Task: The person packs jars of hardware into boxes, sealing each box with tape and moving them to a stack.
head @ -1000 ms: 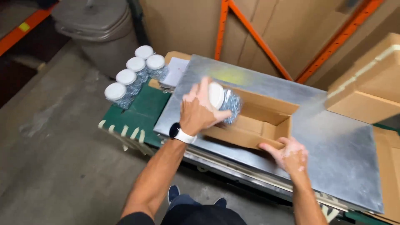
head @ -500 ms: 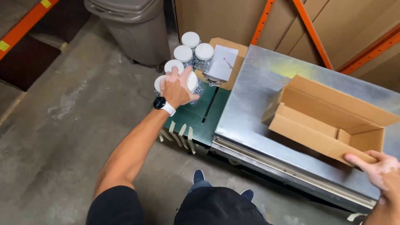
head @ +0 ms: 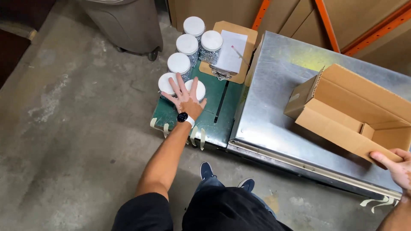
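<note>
The left hand (head: 187, 99) lies spread wide, fingers splayed, over two white-lidded jars (head: 166, 83) that stand side by side on the green surface (head: 214, 122); its palm and fingers cover part of both lids, and a dark watch with a white band sits on the wrist. Whether the hand actually grips either jar cannot be told from above. Beyond these two jars, farther from the person, stand four more jars of the same kind (head: 188, 43), close together in a cluster, their clear bodies filled with something small and silvery. Just beside that cluster, on the side toward the metal surface (head: 274, 124), a clipboard with a white sheet of paper (head: 230, 53) lies on a piece of cardboard. An open cardboard box (head: 342, 111) lies tilted on the metal surface, well apart from the jars. The right hand (head: 396, 167) holds the near edge of that box at its far-right corner, fingers curled over the flap. A grey wheeled bin (head: 124, 23) stands on the concrete floor beyond the jars.
</note>
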